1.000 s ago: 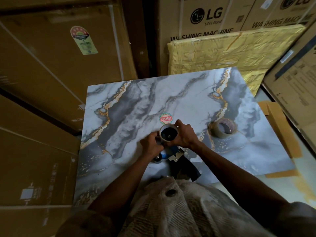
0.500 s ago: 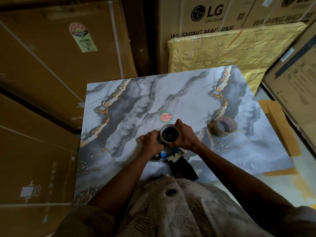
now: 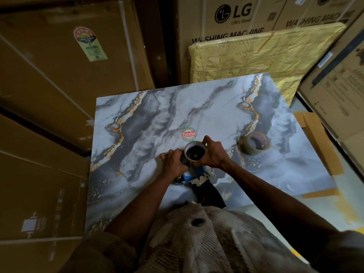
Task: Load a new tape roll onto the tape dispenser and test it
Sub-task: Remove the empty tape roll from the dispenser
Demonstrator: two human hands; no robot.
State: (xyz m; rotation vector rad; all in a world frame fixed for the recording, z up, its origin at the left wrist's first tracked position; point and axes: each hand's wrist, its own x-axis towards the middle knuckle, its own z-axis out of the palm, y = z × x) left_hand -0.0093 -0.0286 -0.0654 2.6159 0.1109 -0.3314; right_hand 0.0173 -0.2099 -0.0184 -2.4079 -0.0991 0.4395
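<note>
Hands meet near the middle of a marble-look desk (image 3: 137,146). The right hand (image 3: 213,154) is curled around a pale ring (image 3: 195,150), with its fingertips on the far rim and its thumb on the near side. That ring looks like a bare cardboard core, and it sits on the wheel of the tape dispenser (image 3: 197,177). The left hand (image 3: 173,162) is closed over the left side of the dispenser, just beside the ring, and it hides part of it. The dispenser has a blue body, a silver metal plate and a dark handle that points back toward the person. It lies right under both hands, close to the near edge of the desk. A brown tape roll (image 3: 255,143) lies flat on the desk well off to the right of the right hand, and nothing is touching it. A round red and green sticker (image 3: 188,134) is stuck on the desk just past the ring. Big cardboard boxes (image 3: 59,75) stand all around the desk.
</note>
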